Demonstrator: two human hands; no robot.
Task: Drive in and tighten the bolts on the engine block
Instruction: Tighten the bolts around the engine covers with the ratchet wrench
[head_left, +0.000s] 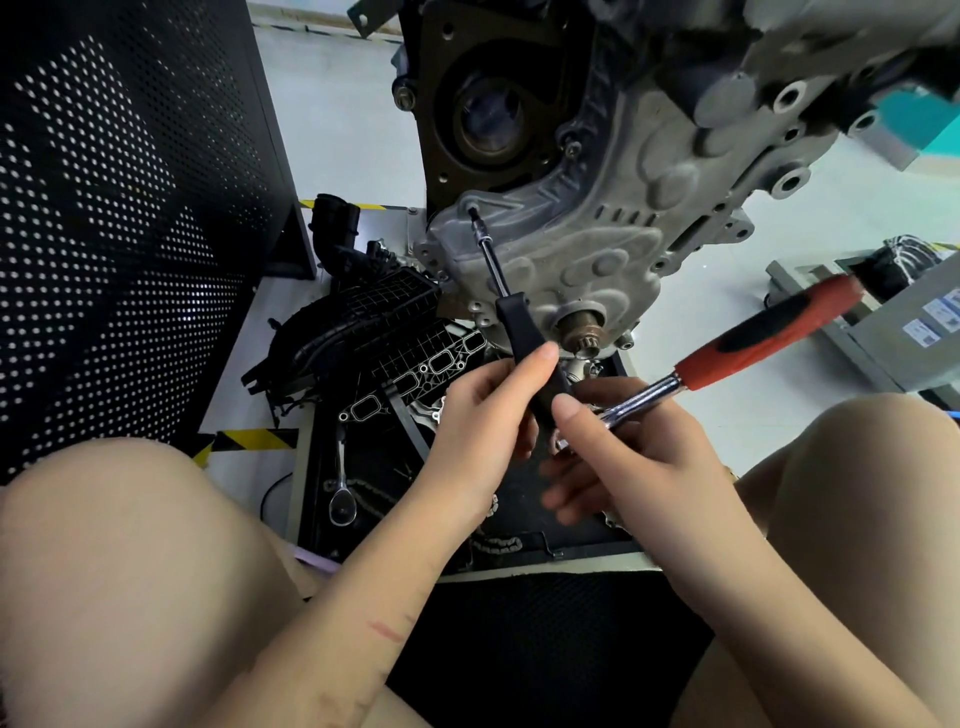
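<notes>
Engine block (613, 208) is hanging above a dark tray (597, 551), its grey cast cover facing the person, and both hands are working just below it. The left hand (483, 431) is curling round the black handle of a long driver (519, 327), thumb pressing on the grip. The driver's thin steel shaft is slanting up and left, and its tip is sitting on a bolt (472, 212) at the cover's upper left corner. The right hand (639, 457) is pinching the lower end of that same handle with its thumb while its fingers are wrapping the chrome shank of a ratchet wrench (748, 343), whose red and black grip is sticking out up and to the right, blurred. A toothed shaft end (584, 332) is protruding from the cover just beside the hands. On the tray, a black plastic manifold (374, 332) is lying toward the far left corner, a second small ratchet (342, 493) is lying near the left edge, and a chain (498, 545) is lying near the front edge. Bare knees are framing the view, and a perforated black panel (130, 208) is standing at the left.
</notes>
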